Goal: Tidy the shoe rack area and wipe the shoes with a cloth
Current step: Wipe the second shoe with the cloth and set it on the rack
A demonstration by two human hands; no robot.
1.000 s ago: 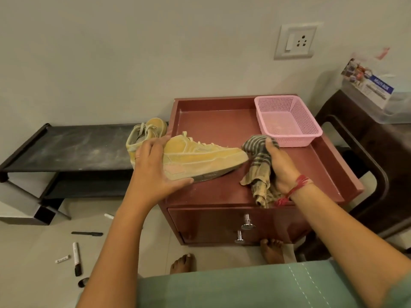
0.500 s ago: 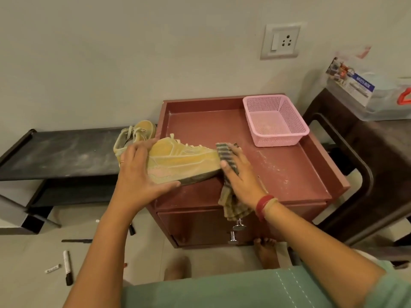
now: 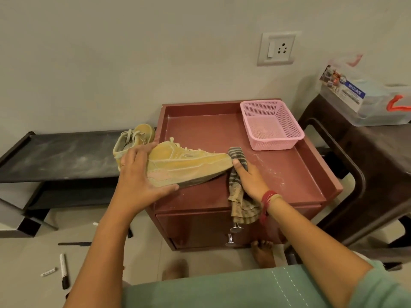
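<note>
Since half a second ago the right hand (image 3: pixel 249 178) has slid the striped brown-and-grey cloth (image 3: pixel 241 207) from over the toe cap to the very tip of the dusty yellow suede high-top sneaker (image 3: pixel 189 163). Its fingers curl round the cloth, the thumb presses it to the toe, and the loose end hangs over the front edge of the reddish-brown rimmed tabletop (image 3: pixel 289 174). The left hand (image 3: pixel 140 174) grips the sneaker's heel end at the left rim, fingers spread over the collar, thumb along the sole. A second yellow sneaker (image 3: pixel 135 136) sits behind on the dusty black shoe rack shelf (image 3: pixel 55 156). A pink plastic mesh basket (image 3: pixel 275 144) stands at the tabletop's back right corner.
</note>
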